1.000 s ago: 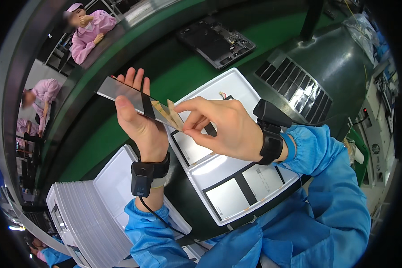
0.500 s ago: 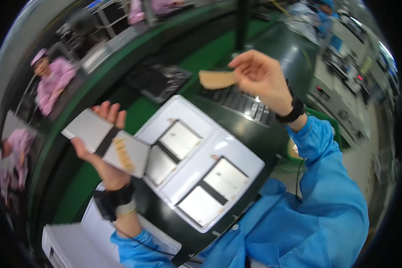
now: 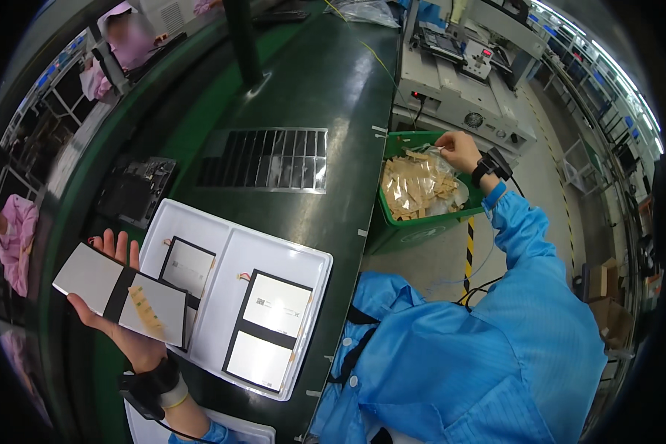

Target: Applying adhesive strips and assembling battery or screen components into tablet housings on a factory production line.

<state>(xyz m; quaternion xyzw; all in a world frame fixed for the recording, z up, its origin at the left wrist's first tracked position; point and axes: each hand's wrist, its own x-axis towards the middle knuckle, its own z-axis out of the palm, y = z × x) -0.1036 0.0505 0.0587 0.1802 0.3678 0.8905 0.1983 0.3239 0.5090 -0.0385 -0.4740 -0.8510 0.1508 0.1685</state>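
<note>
My left hand (image 3: pixel 115 311), at the lower left of the frame, lies palm up under a flat white rectangular panel with a black band across it and a strip of yellowish tape (image 3: pixel 120 296); my fingers (image 3: pixel 112 244) are spread flat behind its far edge and my thumb closes on its near edge, so the panel rests in a loose grip. Just to the right, a white moulded plastic tray (image 3: pixel 226 255) sits on the dark green surface (image 3: pixel 325 96) and carries two more black-framed white panels (image 3: pixel 268 329). My right hand (image 3: pixel 459 150), at the upper right, reaches into a green plastic bin (image 3: pixel 414 222) beside the surface's edge, filled with peeled tan tape strips (image 3: pixel 414 189) in a clear bag. Its fingers are curled at the bag's rim; I cannot tell whether they have hold of anything.
</note>
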